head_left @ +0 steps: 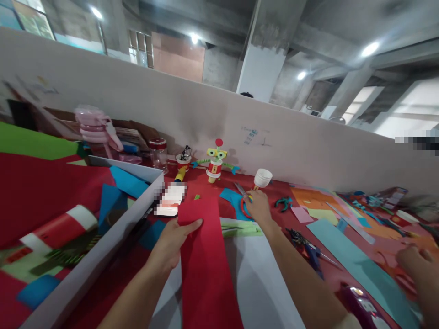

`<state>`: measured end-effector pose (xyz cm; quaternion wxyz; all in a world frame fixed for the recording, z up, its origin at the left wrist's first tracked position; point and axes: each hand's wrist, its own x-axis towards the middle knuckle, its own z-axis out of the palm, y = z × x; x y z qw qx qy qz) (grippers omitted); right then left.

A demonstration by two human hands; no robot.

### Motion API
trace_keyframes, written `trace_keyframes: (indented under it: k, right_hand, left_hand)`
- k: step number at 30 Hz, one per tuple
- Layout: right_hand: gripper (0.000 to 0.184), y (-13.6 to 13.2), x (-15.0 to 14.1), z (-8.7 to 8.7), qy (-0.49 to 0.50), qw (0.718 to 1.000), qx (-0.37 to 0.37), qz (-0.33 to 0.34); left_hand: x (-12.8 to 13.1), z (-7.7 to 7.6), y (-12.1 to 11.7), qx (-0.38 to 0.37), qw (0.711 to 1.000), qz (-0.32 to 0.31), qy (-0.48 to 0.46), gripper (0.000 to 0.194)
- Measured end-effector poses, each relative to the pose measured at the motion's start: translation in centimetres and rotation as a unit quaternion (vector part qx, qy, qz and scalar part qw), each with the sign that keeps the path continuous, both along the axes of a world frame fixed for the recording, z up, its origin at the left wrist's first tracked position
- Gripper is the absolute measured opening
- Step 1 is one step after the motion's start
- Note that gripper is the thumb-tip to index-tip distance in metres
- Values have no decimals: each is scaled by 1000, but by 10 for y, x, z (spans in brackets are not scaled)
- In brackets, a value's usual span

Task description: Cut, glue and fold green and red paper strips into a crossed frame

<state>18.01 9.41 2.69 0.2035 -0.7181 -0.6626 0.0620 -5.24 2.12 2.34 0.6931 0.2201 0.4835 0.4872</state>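
Note:
A long strip of red paper (206, 265) runs from the middle of the table toward me. My left hand (173, 237) grips its left edge, thumb on top and fingers underneath. At the strip's upper right, my right hand (258, 206) is closed around the orange-red handles of a pair of scissors (244, 211); the blades point away from me, over blue paper. White paper (255, 265) and light green strips (240, 228) lie under and beside the red strip.
A paper-cup robot figure (214, 169) stands by the wall. On the left is a white-sided box (126, 219) with craft pieces. A glue gun (308, 249), pliers (283, 204) and a teal sheet (356, 260) lie to the right. Another person's hand (416, 260) is at far right.

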Motion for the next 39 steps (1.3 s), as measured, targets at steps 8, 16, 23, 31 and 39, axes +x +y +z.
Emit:
trace_keyframes:
  k: [8,16,23,31,39]
  right_hand:
    - [23,-109,-44,-33,386,905,-88,156]
    - [38,-103,-22,-39,486,870,-68,43]
    - [30,-108,-20,-33,587,790,-162,76]
    - [34,-102,-11,-34,584,810,-41,-35]
    - [29,-95,12,-33,634,752,96,-154]
  left_hand:
    - [17,-9,-7,66,998,0,17,29]
    - [17,-18,-8,141,965,-124,184,51]
    - [13,-17,-7,157,950,-216,164,44]
    - [14,-11,-8,132,965,-199,110,50]
    - [-47,8,19,205,886,411,-61,31]
